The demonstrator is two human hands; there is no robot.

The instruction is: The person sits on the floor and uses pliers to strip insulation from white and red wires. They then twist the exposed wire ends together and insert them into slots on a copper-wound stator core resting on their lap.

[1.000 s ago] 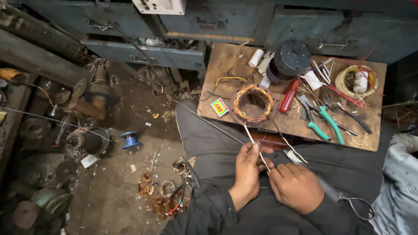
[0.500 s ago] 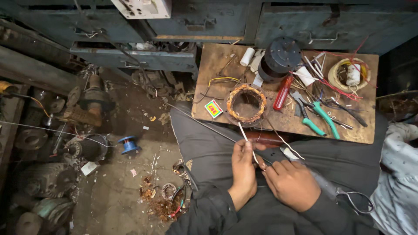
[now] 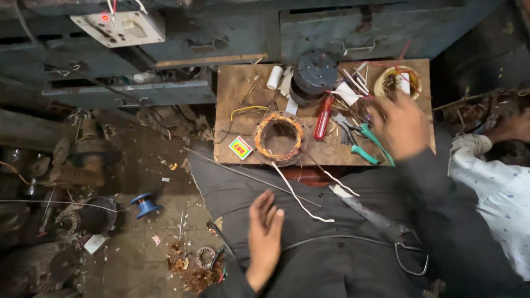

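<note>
My left hand rests flat and open on my dark trouser lap, holding nothing. Thin white sleeving trails from the copper-wound stator ring down onto my lap beside it. My right hand, blurred, is stretched out over the right part of the wooden board, above green-handled pliers and loose wires; I cannot tell whether it grips anything. A red-handled screwdriver lies left of that hand.
On the board also stand a black round motor part, a small colourful box and a yellowish wire coil. Another person's white sleeve is at the right. A blue spool and scrap metal lie on the dirty floor, left.
Both hands were together on my lap working the white sleeving. The right hand has since moved up over the board's tools, and the left hand has let go and lies flat.
</note>
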